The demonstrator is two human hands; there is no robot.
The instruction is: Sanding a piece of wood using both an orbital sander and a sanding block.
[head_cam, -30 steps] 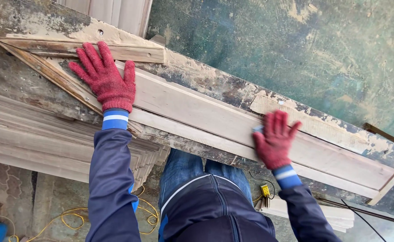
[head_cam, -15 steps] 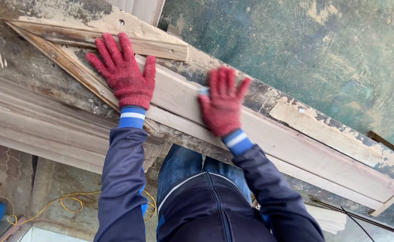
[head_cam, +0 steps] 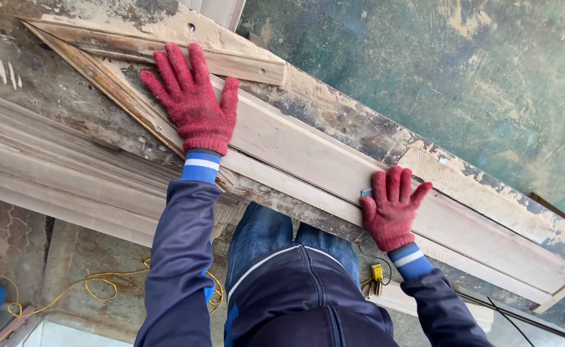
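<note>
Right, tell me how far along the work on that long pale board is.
Done: the long pale board lies flat on the stained workbench, butted against a wooden stop strip. In hand: the left hand presses it down flat-palmed while the right hand presses a small pale pad on its near edge. Left: no finished stretch shows, so that can't be judged.

The right hand [head_cam: 391, 207] has slid back along the pale wooden board [head_cam: 308, 151], away from the left hand [head_cam: 192, 99]. Half a second ago it lay close beside the left glove, up on the board's broad face; now it sits well apart from it, lower down over the board's near edge, about where it was a second ago. A small pale-blue piece [head_cam: 366, 192] shows under its fingers [head_cam: 391, 183]. The view has shifted a little, so the left hand appears slightly farther right
</note>
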